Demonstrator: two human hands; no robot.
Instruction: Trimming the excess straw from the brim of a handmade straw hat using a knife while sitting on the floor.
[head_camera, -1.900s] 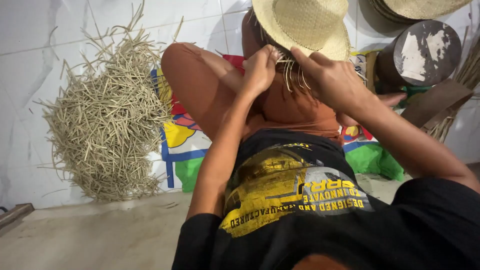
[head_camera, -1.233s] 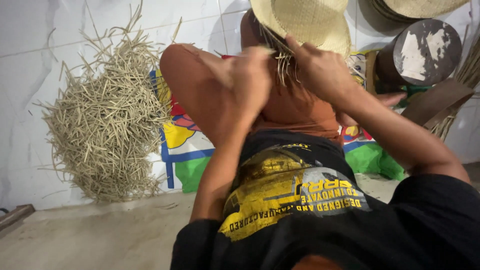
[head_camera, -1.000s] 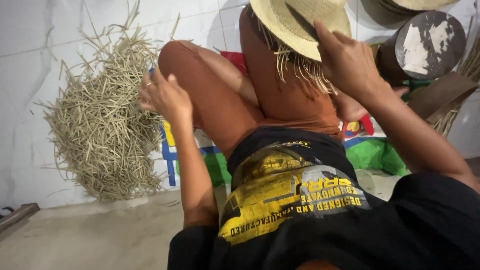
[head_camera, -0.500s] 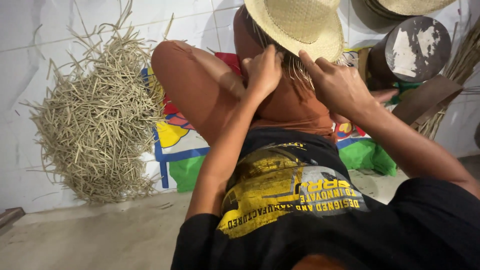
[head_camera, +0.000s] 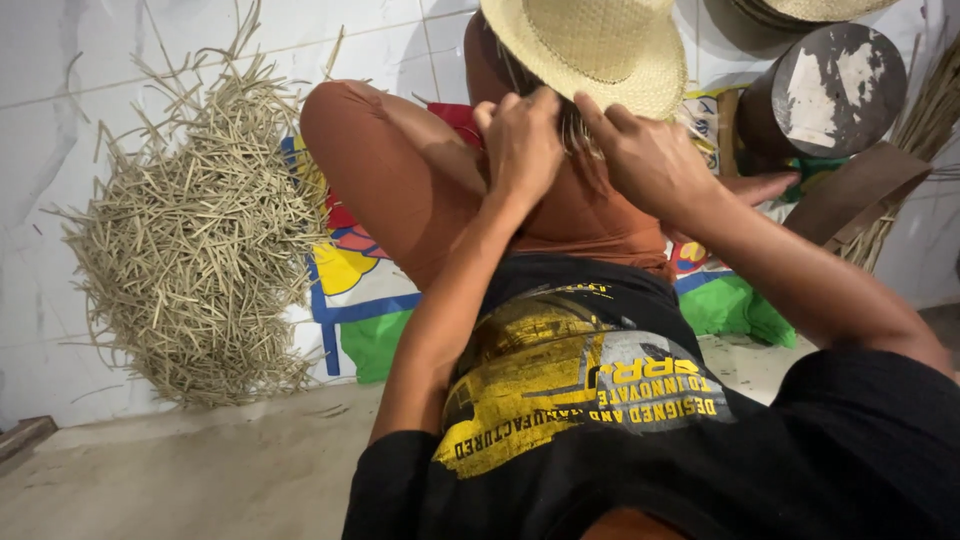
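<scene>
A pale woven straw hat (head_camera: 590, 45) rests on my raised knees (head_camera: 390, 170), its unfinished edge trailing loose straw strands (head_camera: 577, 128). My left hand (head_camera: 520, 140) is curled against the hat's lower edge, fingers closed on those strands. Just to its right, my right hand (head_camera: 650, 160) pinches strands at the same edge. The two hands almost touch, and the fingertips are partly hidden under the brim. My black shirt with a yellow print (head_camera: 580, 390) fills the lower frame.
A large heap of dry straw strips (head_camera: 190, 250) lies at the left against the white tiled wall. A colourful printed sack (head_camera: 360, 300) is spread under my legs. At the right are a round dark block (head_camera: 835, 90), a brown board (head_camera: 860, 190) and more hats (head_camera: 800, 10).
My left hand reached out left toward the straw heap about a second ago, then came back to the hat's edge. The hat has tilted and shifted slightly; my right hand stayed at the edge.
</scene>
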